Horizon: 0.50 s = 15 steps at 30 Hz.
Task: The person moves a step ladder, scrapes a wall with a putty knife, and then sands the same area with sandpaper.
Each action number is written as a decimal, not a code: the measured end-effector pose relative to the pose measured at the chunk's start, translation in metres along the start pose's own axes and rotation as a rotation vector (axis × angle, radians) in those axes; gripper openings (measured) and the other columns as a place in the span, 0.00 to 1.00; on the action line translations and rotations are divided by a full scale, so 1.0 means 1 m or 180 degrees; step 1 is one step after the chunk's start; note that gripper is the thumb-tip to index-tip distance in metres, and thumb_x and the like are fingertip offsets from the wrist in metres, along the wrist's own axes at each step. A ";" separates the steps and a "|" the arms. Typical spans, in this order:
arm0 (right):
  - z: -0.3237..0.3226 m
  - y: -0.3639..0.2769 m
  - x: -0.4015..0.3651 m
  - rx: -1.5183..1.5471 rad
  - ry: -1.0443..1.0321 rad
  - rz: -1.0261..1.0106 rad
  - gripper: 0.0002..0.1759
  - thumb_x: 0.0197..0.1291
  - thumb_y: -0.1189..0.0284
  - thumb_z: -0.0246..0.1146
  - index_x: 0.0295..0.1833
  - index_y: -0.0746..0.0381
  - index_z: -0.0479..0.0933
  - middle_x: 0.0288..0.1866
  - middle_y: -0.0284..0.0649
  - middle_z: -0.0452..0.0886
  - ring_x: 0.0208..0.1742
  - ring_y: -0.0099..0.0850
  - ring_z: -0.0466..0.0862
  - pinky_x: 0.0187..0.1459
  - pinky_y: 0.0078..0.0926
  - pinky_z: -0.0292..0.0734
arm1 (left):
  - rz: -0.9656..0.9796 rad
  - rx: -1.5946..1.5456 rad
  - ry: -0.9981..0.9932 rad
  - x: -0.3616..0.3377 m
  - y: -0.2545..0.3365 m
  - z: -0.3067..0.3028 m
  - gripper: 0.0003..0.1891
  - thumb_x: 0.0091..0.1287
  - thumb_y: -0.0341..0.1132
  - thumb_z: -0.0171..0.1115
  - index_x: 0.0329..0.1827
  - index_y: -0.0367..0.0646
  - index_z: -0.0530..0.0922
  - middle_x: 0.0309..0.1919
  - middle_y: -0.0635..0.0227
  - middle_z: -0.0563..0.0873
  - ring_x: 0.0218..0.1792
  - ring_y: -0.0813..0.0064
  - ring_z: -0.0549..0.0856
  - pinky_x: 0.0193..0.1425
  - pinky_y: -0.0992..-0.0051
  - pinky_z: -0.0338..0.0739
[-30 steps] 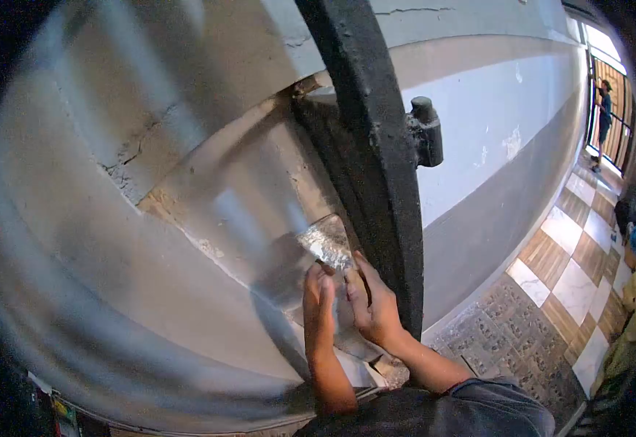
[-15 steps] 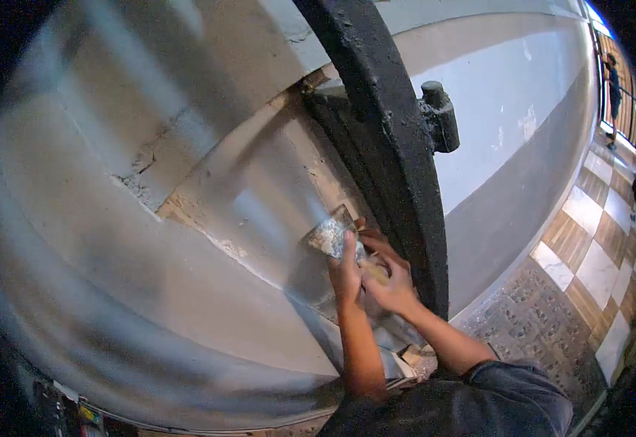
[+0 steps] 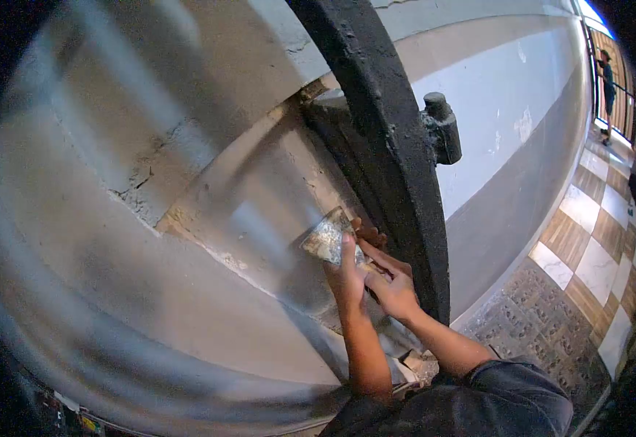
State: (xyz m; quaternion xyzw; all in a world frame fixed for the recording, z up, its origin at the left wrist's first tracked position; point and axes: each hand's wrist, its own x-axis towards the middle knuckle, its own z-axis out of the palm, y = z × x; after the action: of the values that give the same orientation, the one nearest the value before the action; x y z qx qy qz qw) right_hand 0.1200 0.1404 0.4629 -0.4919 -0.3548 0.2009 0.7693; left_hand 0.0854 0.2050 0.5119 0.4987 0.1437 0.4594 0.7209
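Plaster wall (image 3: 150, 146) is filling most of what I am seeing, a black metal frame (image 3: 383, 146) running down beside it. My right hand (image 3: 394, 291) is curling its fingers around the handle of a scraper (image 3: 326, 237). My left hand (image 3: 347, 273) is laying one finger along the blade, pressing it against the wall just beside the frame. I cannot tell whether its other fingers are gripping.

This is a corridor in a building under repair. On the near left, a painted wall (image 3: 114, 116) is cracked around a patch of bare plaster (image 3: 238, 197). A black metal door frame (image 3: 383, 138) with a hinge (image 3: 443, 127) stands beside it. A checkered tiled floor (image 3: 587, 240) runs to a bright doorway (image 3: 621, 102) at the far right.
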 end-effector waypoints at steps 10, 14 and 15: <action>0.004 0.002 -0.007 -0.0753 0.0133 -0.0792 0.24 0.48 0.74 0.56 0.53 0.68 0.73 0.44 0.55 0.79 0.47 0.32 0.80 0.51 0.25 0.69 | -0.0250 -0.0250 -0.0015 -0.002 -0.005 -0.012 0.16 0.64 0.35 0.54 0.49 0.33 0.72 0.25 0.65 0.75 0.21 0.74 0.75 0.26 0.74 0.74; 0.002 0.012 -0.010 -0.1155 0.0134 -0.0841 0.22 0.47 0.74 0.56 0.51 0.68 0.74 0.36 0.54 0.80 0.38 0.30 0.82 0.43 0.24 0.73 | -0.0303 -0.0302 -0.0135 -0.001 -0.015 -0.019 0.15 0.64 0.35 0.54 0.50 0.34 0.72 0.25 0.67 0.74 0.21 0.75 0.75 0.25 0.75 0.73; 0.003 0.010 -0.005 -0.1149 0.0132 -0.0854 0.22 0.47 0.74 0.56 0.51 0.68 0.74 0.36 0.54 0.80 0.38 0.30 0.82 0.43 0.24 0.73 | -0.0263 -0.0371 -0.0173 0.001 -0.016 -0.020 0.15 0.64 0.35 0.54 0.50 0.34 0.72 0.25 0.67 0.74 0.21 0.75 0.75 0.24 0.75 0.73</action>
State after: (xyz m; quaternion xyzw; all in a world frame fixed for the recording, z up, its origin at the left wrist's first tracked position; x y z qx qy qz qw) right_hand 0.1149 0.1427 0.4532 -0.5740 -0.4314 0.0199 0.6957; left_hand 0.0809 0.2160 0.4890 0.4618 0.1176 0.4230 0.7707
